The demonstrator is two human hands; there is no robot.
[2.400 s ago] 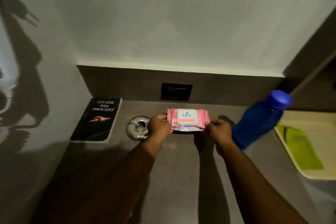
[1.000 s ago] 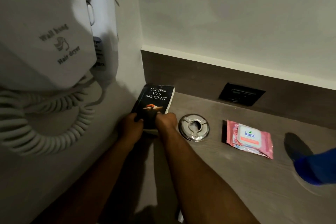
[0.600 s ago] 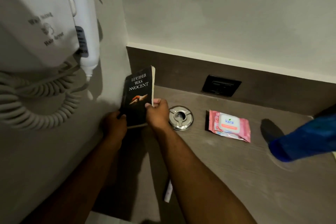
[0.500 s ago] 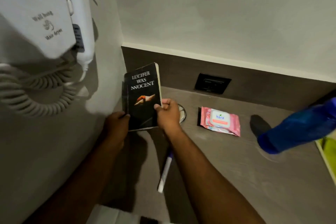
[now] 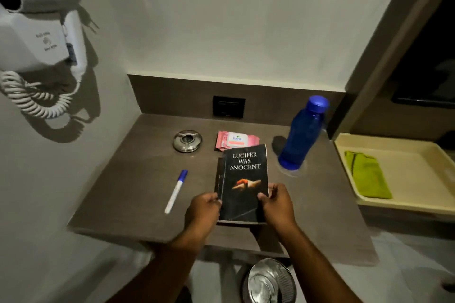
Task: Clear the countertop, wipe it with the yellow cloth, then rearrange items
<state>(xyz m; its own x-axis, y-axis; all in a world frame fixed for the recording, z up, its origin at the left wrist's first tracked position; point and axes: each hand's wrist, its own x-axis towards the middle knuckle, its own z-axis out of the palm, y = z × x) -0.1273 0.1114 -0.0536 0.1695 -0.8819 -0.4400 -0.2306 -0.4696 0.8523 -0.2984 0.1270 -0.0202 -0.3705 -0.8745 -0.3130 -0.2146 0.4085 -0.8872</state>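
Both hands hold a black paperback book (image 5: 245, 179) above the middle of the brown countertop (image 5: 138, 179). My left hand (image 5: 204, 209) grips its lower left edge and my right hand (image 5: 275, 204) its lower right edge. Behind the book lies a pink wipes pack (image 5: 236, 140), partly hidden by it. A metal ashtray (image 5: 187, 141) sits to the pack's left, and a white pen with a blue cap (image 5: 176, 190) lies at front left. A blue bottle (image 5: 304, 133) stands at the right. The yellow-green cloth (image 5: 366, 173) lies in a cream tray (image 5: 403, 202) beyond the counter's right edge.
A white wall-hung hair dryer (image 5: 37, 32) with a coiled cord is mounted on the left wall. A black socket plate (image 5: 229, 107) sits in the backsplash. A steel bin (image 5: 269, 283) stands on the floor below the counter's front edge.
The book has been lifted from the left wall and carried to the middle of the counter. The pen that lay under it is now uncovered. The view has pulled back.
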